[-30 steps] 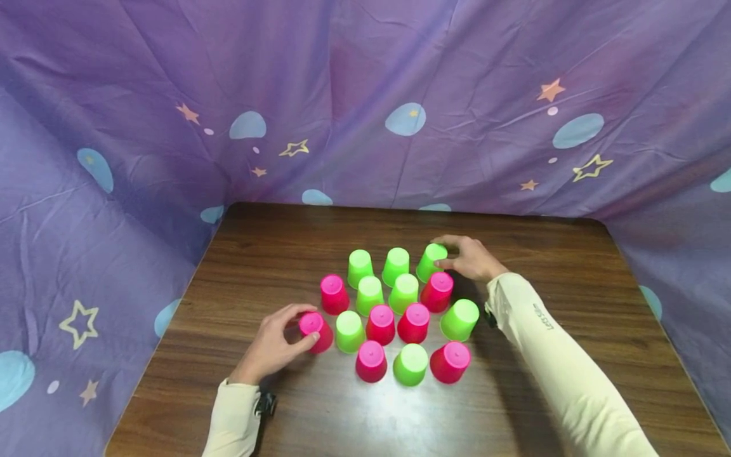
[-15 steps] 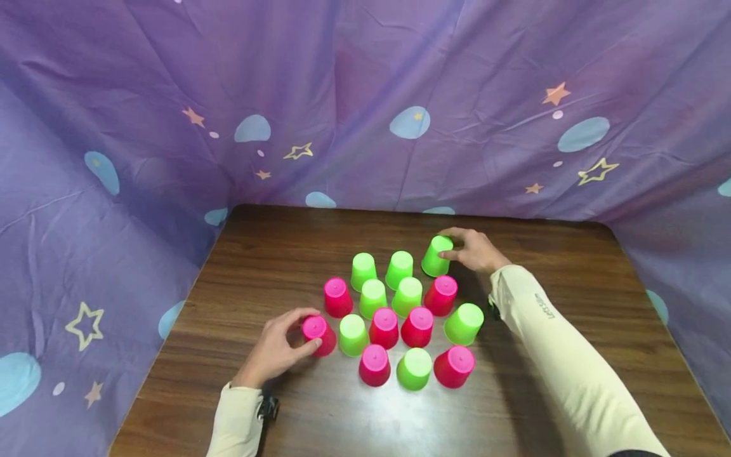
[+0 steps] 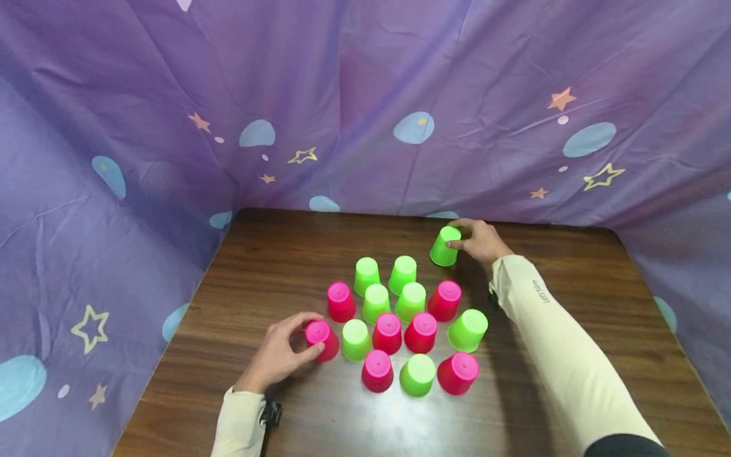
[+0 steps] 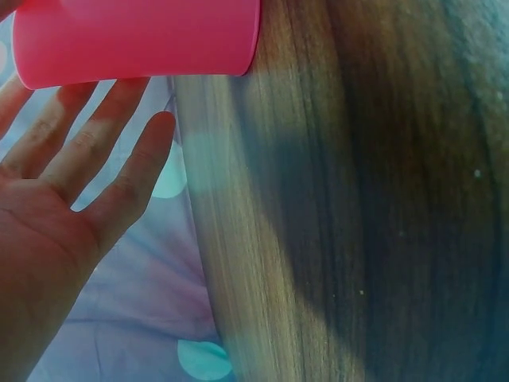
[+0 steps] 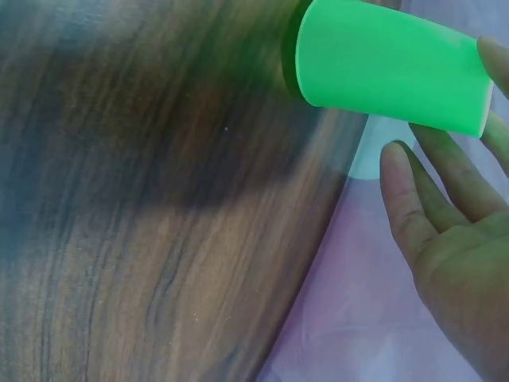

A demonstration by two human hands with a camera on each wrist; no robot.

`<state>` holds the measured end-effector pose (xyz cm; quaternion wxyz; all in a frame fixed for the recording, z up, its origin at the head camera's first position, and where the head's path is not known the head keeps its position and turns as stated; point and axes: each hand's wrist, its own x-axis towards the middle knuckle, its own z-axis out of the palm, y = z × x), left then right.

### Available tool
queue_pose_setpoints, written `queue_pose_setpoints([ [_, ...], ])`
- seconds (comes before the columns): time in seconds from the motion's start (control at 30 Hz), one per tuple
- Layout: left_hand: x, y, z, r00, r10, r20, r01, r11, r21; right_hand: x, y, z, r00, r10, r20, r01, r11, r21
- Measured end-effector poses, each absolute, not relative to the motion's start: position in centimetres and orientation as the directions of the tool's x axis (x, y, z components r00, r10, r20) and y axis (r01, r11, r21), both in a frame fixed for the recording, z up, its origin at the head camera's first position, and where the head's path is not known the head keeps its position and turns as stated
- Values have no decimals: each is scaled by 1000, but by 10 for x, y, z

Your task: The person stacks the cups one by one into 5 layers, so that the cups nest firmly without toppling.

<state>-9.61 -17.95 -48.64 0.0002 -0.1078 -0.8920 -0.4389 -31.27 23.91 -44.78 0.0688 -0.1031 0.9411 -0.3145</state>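
Note:
In the head view my right hand holds an upside-down green plastic cup between thumb and fingers, near the table's far edge. The right wrist view shows that green cup from the side; whether its rim touches the table I cannot tell. My left hand has thumb and fingers around a pink cup at the left end of a group of cups. That pink cup fills the top of the left wrist view, with fingers behind it. Just right of it stands another green cup.
Several pink and green cups stand upside down in staggered rows, among them a far green cup and a near pink cup. They rest on a brown wooden table. A purple patterned cloth hangs behind and beside the table.
My right hand has carried the green cup away from the back row, toward the table's far edge. My left hand stays around the pink cup. The whole head view has shifted slightly.

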Motion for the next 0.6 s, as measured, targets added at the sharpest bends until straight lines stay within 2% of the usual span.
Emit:
queue_pose_setpoints([
  [0.27,-95,-179,-486,-981,181,73,167,590,790,-326,242,-444,-974,-221,-56,-145,789,-597],
  [0.47,-95,-178,-488,-988,152,35,121,605,787,-332,243,-448,-978,-188,-87,-100,796,-597],
  [0.6,-94,-178,-488,-987,154,47,133,616,776,-336,244,-449,-983,-162,-91,-79,807,-585],
])
